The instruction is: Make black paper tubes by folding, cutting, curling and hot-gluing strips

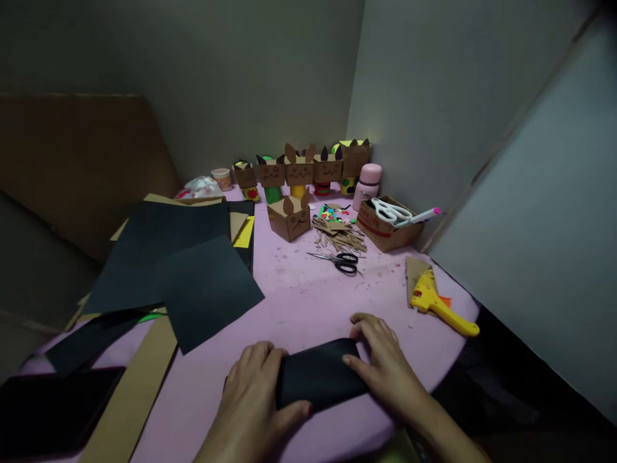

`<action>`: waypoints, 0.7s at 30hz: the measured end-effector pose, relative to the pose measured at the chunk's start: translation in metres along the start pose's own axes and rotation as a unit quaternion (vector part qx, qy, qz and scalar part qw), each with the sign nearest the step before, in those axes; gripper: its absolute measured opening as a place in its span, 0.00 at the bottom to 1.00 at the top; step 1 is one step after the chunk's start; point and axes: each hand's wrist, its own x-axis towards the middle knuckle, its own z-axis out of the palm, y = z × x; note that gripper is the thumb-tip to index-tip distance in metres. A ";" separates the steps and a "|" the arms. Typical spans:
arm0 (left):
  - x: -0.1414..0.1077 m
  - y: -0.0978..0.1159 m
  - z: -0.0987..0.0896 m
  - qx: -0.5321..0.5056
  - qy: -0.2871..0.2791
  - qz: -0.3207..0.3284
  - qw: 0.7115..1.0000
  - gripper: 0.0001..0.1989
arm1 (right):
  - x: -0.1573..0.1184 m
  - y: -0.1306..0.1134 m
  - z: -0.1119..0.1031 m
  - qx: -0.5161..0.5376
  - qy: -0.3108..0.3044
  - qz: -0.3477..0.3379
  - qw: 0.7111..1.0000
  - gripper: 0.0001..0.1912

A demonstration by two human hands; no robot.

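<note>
A piece of black paper (319,378), curved over as if folded or rolled, lies at the table's near edge between my two hands. My left hand (253,392) grips its left end, the thumb along the near edge and the fingers over the far side. At the other end, my right hand (383,360) holds the paper with the thumb on top and the fingers curled at its far corner. The underside of the paper is hidden. Ahead lie black-handled scissors (344,262), and to the right a yellow glue gun (441,303) rests partly on a cardboard scrap (415,273).
Black sheets (207,283) are spread at left, beside a cardboard strip (139,392) and a dark flat panel (53,411). Behind stand several cardboard animal heads (299,170), a loose one (292,218), cardboard scraps (337,236), a pink flask (369,183) and a tool box (385,231).
</note>
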 end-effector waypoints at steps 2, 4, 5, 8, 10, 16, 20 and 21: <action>0.002 0.001 -0.001 -0.016 -0.008 -0.002 1.000 0.25 | 0.002 0.000 -0.001 0.042 0.010 0.002 0.999 0.07; 0.002 0.000 -0.001 -0.031 -0.009 -0.002 0.999 0.25 | 0.002 0.001 -0.001 0.101 0.024 0.014 0.995 0.05; 0.002 -0.001 0.000 -0.039 -0.008 0.000 0.999 0.25 | 0.002 0.001 -0.001 0.136 0.029 0.023 0.990 0.04; -0.001 -0.001 0.000 -0.062 -0.003 0.011 0.998 0.29 | 0.000 0.003 -0.001 0.232 0.030 0.054 0.971 0.02; -0.004 0.001 -0.001 -0.063 -0.006 0.019 0.998 0.28 | -0.002 0.004 -0.002 0.276 0.033 0.070 0.958 0.03; -0.015 0.007 -0.002 -0.035 0.029 0.040 0.998 0.20 | -0.013 0.004 -0.010 0.418 -0.032 0.125 0.899 0.18; -0.020 0.003 0.006 -0.025 0.070 0.063 0.995 0.20 | -0.020 0.000 -0.015 0.435 -0.071 0.132 0.888 0.15; -0.021 0.002 0.007 -0.022 0.077 0.064 0.995 0.20 | -0.022 -0.001 -0.015 0.425 -0.069 0.126 0.894 0.15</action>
